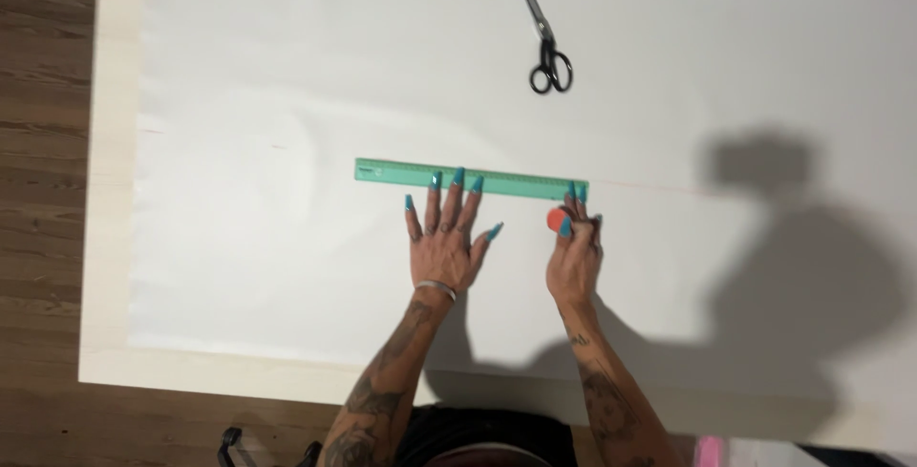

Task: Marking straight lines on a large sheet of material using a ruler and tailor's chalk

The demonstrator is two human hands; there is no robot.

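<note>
Two hands are working on the white paper (287, 238): the left hand (442, 243) is lying open, pressing the green ruler (471, 179), while the right hand (573, 257) is gripping an orange marker (556, 220) at the ruler's right end, with a faint line already showing to the right.

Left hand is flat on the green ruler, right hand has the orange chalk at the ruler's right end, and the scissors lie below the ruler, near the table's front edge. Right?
Not quite. The scissors lie above the green ruler, farther from the person, on the white paper. The head view shows this. The rest holds: the left hand presses on the ruler, and the right hand holds the orange chalk at its right end.
</note>
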